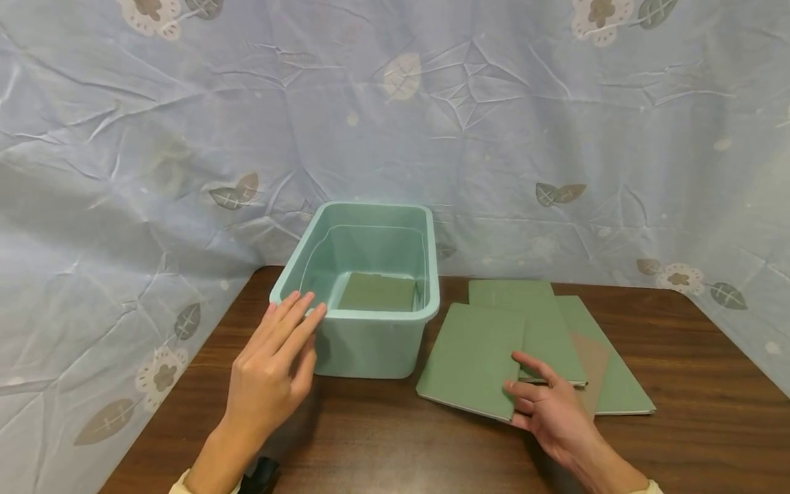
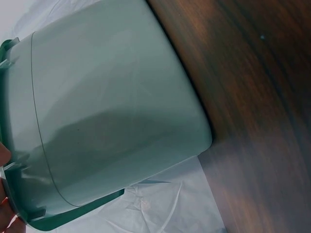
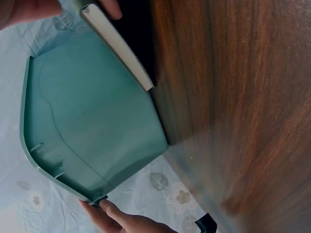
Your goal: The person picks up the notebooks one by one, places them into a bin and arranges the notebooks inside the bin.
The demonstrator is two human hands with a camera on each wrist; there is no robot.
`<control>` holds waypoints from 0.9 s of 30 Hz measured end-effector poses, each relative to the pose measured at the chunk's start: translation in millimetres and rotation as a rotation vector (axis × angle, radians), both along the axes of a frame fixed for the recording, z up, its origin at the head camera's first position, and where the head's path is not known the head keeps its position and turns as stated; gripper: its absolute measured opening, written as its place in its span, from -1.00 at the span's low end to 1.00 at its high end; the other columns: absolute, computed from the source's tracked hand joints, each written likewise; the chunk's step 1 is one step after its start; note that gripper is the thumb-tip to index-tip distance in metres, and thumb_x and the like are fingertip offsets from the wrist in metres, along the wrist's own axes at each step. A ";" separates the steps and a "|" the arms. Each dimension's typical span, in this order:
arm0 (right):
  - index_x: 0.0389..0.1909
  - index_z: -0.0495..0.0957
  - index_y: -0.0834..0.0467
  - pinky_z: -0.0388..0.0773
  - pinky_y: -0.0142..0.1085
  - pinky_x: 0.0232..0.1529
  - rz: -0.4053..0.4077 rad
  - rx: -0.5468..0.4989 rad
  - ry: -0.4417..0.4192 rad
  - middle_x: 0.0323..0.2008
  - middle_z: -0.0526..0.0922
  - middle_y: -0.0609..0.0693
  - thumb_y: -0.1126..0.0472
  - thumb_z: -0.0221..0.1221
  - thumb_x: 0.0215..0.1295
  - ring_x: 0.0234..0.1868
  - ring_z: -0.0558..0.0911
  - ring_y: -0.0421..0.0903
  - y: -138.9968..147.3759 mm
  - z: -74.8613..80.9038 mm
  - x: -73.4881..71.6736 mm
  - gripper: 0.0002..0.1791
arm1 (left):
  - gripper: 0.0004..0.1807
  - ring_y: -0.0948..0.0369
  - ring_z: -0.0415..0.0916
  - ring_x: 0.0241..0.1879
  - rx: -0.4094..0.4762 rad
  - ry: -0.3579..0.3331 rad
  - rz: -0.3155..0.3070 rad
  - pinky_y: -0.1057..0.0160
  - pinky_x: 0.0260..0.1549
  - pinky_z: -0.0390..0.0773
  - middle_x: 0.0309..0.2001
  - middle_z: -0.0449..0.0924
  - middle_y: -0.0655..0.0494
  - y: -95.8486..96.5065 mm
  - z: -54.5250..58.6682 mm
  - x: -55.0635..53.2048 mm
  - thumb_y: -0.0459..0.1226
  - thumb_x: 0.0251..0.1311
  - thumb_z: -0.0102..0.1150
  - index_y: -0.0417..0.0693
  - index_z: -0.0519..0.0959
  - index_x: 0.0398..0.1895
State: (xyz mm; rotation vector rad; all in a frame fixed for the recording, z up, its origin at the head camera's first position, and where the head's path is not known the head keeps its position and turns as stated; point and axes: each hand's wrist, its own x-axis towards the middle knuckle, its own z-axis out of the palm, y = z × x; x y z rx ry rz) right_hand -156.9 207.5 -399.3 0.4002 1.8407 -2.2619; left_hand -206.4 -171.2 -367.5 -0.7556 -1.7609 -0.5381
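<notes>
My right hand (image 1: pixel 558 415) grips a green notebook (image 1: pixel 472 357) by its near right corner. In the right wrist view, fingers lie on both sides of the notebook (image 3: pixel 116 46), whose white page edge shows, tilted close over the table. The left hand (image 1: pixel 271 367) has its fingers extended at the near left corner of a pale green plastic bin (image 1: pixel 370 350), fingertips right at the rim. Inside the bin, another green notebook (image 1: pixel 378 293) lies on the bottom. In the left wrist view only bits of fingers (image 2: pixel 5 213) show beside the rim.
Right of the bin, more green notebooks (image 1: pixel 540 309) (image 1: pixel 617 370) and a brownish one (image 1: pixel 591 363) overlap on the dark wooden table (image 1: pixel 382 432). A floral curtain (image 1: pixel 395 137) hangs behind the table. Something small and black (image 1: pixel 260 473) is by the left wrist.
</notes>
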 end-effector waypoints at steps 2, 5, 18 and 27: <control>0.56 -0.02 -0.09 0.70 -0.22 -0.20 -0.017 0.013 0.006 -0.22 0.54 0.02 0.41 0.12 0.30 -0.30 0.61 -0.22 -0.7 -2.4 -0.8 -0.12 | -0.58 -0.09 0.58 0.16 -0.004 -0.005 0.002 -0.02 0.35 0.42 0.15 0.63 -0.11 -0.4 -0.8 0.1 -0.34 0.24 -0.03 -0.17 0.64 0.11; 0.59 -0.15 -0.11 0.72 -0.12 -0.05 -0.031 0.015 0.013 0.10 0.52 0.21 0.44 0.12 0.28 0.00 0.69 -0.03 -1.2 -5.2 -1.4 -0.02 | -0.59 -0.09 0.58 0.16 -0.006 -0.001 0.004 -0.01 0.36 0.41 0.15 0.63 -0.11 -0.8 -1.7 -0.7 -0.33 0.25 -0.03 -0.17 0.64 0.11; 0.58 -0.15 0.14 0.66 -0.35 -0.34 -0.029 0.049 -0.004 -0.02 0.53 0.08 0.38 0.15 0.29 -0.32 0.58 -0.27 -1.1 -2.0 -6.1 -0.06 | -0.59 -0.10 0.58 0.14 -0.007 0.009 0.013 0.02 0.37 0.40 0.14 0.64 -0.11 -1.2 -2.7 -2.1 -0.33 0.26 -0.03 -0.18 0.65 0.11; 0.53 -0.22 0.41 0.68 -0.34 -0.32 0.027 0.092 -0.028 0.39 0.20 0.44 0.35 0.11 0.32 0.23 0.50 0.04 2.4 3.5 -10.6 -0.09 | -0.60 -0.10 0.58 0.15 -0.013 -0.001 0.016 0.00 0.35 0.42 0.15 0.63 -0.11 -1.0 -2.0 -1.0 -0.33 0.26 -0.03 -0.17 0.64 0.11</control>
